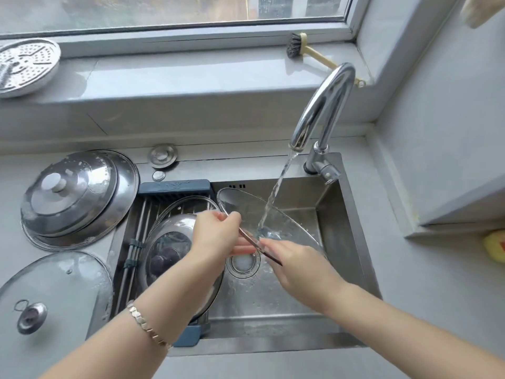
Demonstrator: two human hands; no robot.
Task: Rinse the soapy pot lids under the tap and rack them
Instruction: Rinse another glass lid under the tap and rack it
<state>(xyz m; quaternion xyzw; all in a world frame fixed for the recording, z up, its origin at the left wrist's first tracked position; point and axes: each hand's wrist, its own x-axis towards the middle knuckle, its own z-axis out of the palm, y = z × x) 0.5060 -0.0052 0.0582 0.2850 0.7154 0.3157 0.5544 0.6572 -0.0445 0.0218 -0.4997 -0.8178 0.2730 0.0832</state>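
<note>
Over a stainless steel sink (347, 242), a person tilts a clear glass pot lid (246, 209) into the stream from a curved chrome tap (325, 105), the slant apparently chosen so water sheets down the glass and off its lower edge. The left hand (216, 233) pinches the lid's rim, fingers curled round it. The right hand (297, 265) lies with fingers nearly straight against the wet face near the lower rim, seemingly steadying or wiping rather than gripping. Two glass lids (175, 242) already lean in the blue-ended steel rack (175, 187) spanning the sink's left side. Stacked stainless steel lids (76, 198) and a knobbed glass lid (54, 285) wait on the grey desk (410, 296), close at hand.
</note>
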